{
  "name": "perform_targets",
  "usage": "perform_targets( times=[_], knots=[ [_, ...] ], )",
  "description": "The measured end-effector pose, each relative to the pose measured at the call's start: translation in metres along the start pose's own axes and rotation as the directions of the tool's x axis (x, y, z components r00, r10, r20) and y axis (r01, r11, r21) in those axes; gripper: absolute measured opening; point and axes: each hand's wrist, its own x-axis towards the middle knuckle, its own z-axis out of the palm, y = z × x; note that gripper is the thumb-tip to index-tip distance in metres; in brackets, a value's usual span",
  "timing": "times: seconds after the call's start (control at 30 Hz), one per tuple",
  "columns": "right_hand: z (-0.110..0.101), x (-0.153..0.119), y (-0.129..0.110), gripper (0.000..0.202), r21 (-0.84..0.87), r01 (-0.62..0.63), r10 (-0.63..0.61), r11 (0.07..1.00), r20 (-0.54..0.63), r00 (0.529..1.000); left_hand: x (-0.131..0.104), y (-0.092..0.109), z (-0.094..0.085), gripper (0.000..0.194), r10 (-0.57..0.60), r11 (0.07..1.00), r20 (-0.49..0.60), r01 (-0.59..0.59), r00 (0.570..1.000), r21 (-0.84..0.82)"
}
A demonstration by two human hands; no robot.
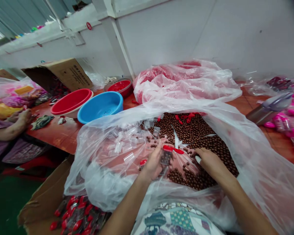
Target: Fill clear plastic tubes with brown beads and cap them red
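My left hand [154, 160] is closed around a small clear plastic container [165, 158] with a red cap, and dark balls show through its wall. Beside the cap lies a red piece [178, 151]. My right hand [208, 160] is over the edge of a spread of small brown balls [210, 145], fingers curled together. A small white thing [198, 159] shows at its fingertips; its kind is unclear. To the left, several clear empty containers [129, 158] lie on the plastic sheet [100, 176]. Red caps [191, 117] rest at the back of the balls.
A blue basin [100, 106], a red basin [70, 102] and a bulky plastic bag [183, 81] stand behind. Capped containers [78, 215] fill a cardboard box [42, 199] below left. A metal cup [269, 107] is at right. Another person's arm [11, 129] is at far left.
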Motion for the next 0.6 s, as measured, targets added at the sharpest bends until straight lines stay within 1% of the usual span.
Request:
perform_targets(
  times=[0.1, 0.17, 0.2, 0.23, 0.27, 0.33, 0.37, 0.4, 0.47, 0.53, 0.6],
  knots=[
    [-0.003, 0.001, 0.000, 0.042, 0.173, -0.030, 0.044, 0.984, -0.076, 0.996, 0.000, -0.007, 0.003, 0.045, -0.036, 0.998, -0.043, 0.037, 0.998, 0.040],
    [-0.009, -0.001, -0.007, 0.032, 0.367, -0.052, 0.117, 0.929, -0.157, 0.981, 0.002, -0.015, 0.005, 0.044, -0.050, 0.995, -0.055, 0.055, 0.997, 0.086],
    [-0.013, -0.003, -0.013, 0.026, 0.484, -0.061, 0.168, 0.873, -0.182, 0.969, 0.003, -0.019, 0.005, 0.043, -0.046, 0.992, -0.048, 0.051, 0.998, 0.112],
    [-0.017, -0.005, -0.021, 0.023, 0.603, -0.063, 0.217, 0.796, -0.186, 0.958, 0.003, -0.023, 0.006, 0.043, -0.038, 0.990, -0.031, 0.042, 0.999, 0.136],
    [-0.021, -0.006, -0.030, 0.023, 0.713, -0.056, 0.248, 0.699, -0.168, 0.954, 0.004, -0.027, 0.007, 0.043, -0.032, 0.987, -0.006, 0.032, 0.999, 0.156],
    [-0.029, -0.009, -0.048, 0.025, 0.861, -0.030, 0.246, 0.508, -0.112, 0.963, 0.005, -0.033, 0.008, 0.045, -0.019, 0.981, 0.034, 0.012, 0.999, 0.194],
    [-0.031, -0.011, -0.056, 0.025, 0.899, -0.020, 0.235, 0.437, -0.093, 0.967, 0.006, -0.035, 0.009, 0.046, -0.020, 0.978, 0.042, 0.010, 0.999, 0.209],
    [-0.033, -0.011, -0.062, 0.026, 0.921, -0.012, 0.219, 0.390, -0.080, 0.973, 0.006, -0.037, 0.010, 0.048, -0.028, 0.974, 0.042, 0.018, 0.999, 0.224],
    [-0.032, -0.013, -0.069, 0.026, 0.936, -0.004, 0.183, 0.353, -0.065, 0.981, 0.006, -0.039, 0.011, 0.050, -0.055, 0.967, 0.022, 0.048, 0.998, 0.251],
    [-0.029, -0.013, -0.069, 0.024, 0.928, 0.007, 0.154, 0.372, -0.069, 0.986, 0.006, -0.040, 0.012, 0.051, -0.077, 0.960, 0.009, 0.071, 0.997, 0.272],
    [-0.024, -0.012, -0.066, 0.021, 0.917, 0.019, 0.141, 0.398, -0.082, 0.987, 0.007, -0.041, 0.014, 0.051, -0.072, 0.956, 0.018, 0.064, 0.997, 0.287]
  ],
)
